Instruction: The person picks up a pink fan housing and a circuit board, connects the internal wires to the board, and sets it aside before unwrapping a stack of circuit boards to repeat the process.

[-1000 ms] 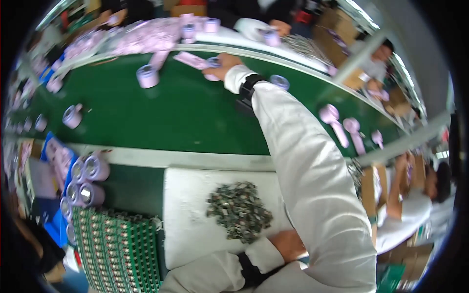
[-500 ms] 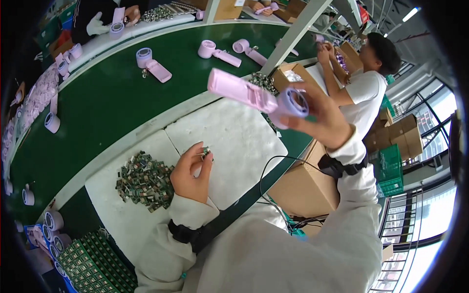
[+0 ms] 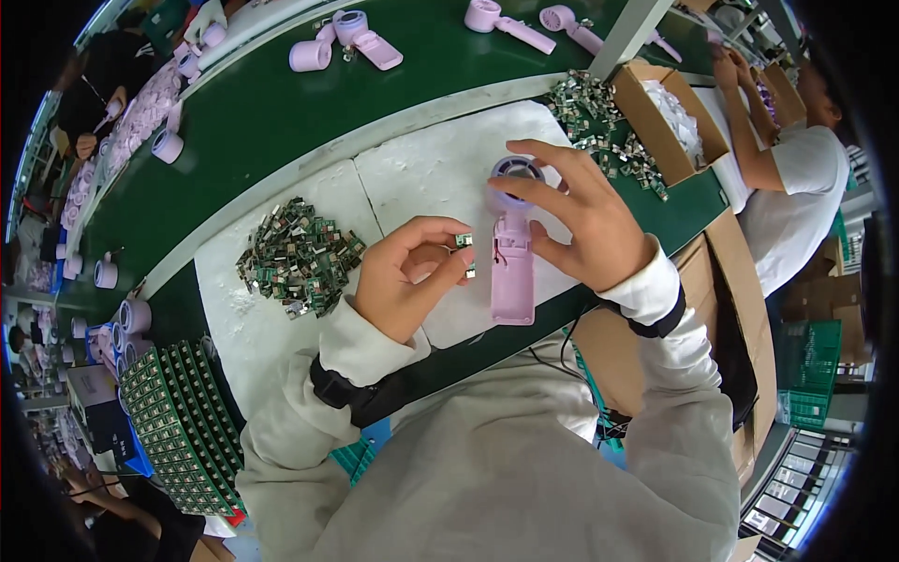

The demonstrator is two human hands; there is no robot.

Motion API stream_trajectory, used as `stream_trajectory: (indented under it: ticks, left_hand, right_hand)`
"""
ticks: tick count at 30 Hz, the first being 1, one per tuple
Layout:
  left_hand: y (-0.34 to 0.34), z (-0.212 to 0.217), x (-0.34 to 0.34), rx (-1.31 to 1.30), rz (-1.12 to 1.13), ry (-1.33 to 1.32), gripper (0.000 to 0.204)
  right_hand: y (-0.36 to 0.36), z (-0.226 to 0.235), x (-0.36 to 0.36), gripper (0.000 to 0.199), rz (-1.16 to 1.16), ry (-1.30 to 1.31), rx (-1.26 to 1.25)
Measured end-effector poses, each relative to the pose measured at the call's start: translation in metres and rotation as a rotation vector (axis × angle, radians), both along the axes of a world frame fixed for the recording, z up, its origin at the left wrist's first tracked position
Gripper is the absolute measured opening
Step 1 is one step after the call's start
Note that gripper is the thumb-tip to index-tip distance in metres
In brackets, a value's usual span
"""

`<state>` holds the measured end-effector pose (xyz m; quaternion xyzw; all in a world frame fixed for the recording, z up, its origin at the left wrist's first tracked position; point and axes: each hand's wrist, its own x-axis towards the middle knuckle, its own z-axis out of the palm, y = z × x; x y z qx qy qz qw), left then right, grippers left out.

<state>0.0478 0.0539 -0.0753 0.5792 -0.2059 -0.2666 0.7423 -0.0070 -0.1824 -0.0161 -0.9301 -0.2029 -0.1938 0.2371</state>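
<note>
A pink and lilac handheld fan (image 3: 513, 290) lies on the white foam pad (image 3: 412, 178), its round head away from me and its hollow handle towards me. Thin red wires show near the neck. Over the fan's head, my right hand (image 3: 595, 220) is open, fingers spread, with a finger across the head's rim and the thumb beside the neck. My left hand (image 3: 403, 276), just left of the fan, pinches a small green circuit board (image 3: 464, 242) between thumb and fingers. A heap of loose small circuit boards (image 3: 298, 258) lies left of it on the foam.
Beyond the foam, several pink fans (image 3: 375, 49) lie on the green conveyor belt (image 3: 281, 103). An open carton (image 3: 670, 122) of white parts stands right, beside more loose boards (image 3: 599, 117). Stacked circuit panels (image 3: 178, 426) sit at left. A co-worker (image 3: 805, 173) sits at right.
My right hand has brought the fan down from the air onto the foam, turned it handle-towards-me, and loosened its fingers. My left hand, still pinching a board, is now beside it. The view has shifted.
</note>
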Motion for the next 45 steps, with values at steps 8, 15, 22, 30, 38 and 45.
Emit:
stream_trajectory:
  ticks: [8, 15, 22, 30, 38, 45]
  left_hand:
    - [-0.004, 0.013, -0.015, 0.101, -0.294, -0.320, 0.024]
    - [-0.004, 0.011, -0.017, 0.212, -0.366, -0.472, 0.021]
    - [0.004, 0.013, -0.009, 0.185, -0.608, -0.275, 0.021]
    - [0.004, 0.013, -0.008, 0.095, -0.050, -0.021, 0.022]
    - [0.001, 0.002, -0.013, 0.189, 0.030, -0.071, 0.026]
    - [0.004, 0.004, -0.017, 0.246, 0.026, -0.182, 0.026]
  right_hand:
    - [0.001, -0.025, -0.015, 0.037, 0.101, 0.372, 0.049]
    - [0.003, -0.032, -0.010, 0.027, 0.181, 0.229, 0.013]
    - [0.036, -0.033, -0.030, 0.022, -0.014, 0.336, 0.322]
    - [0.054, -0.047, -0.042, 0.016, -0.262, 0.267, 0.360]
    - [0.053, -0.055, -0.041, 0.017, -0.225, 0.249, 0.474]
    - [0.057, -0.055, -0.044, 0.020, -0.298, 0.238, 0.558]
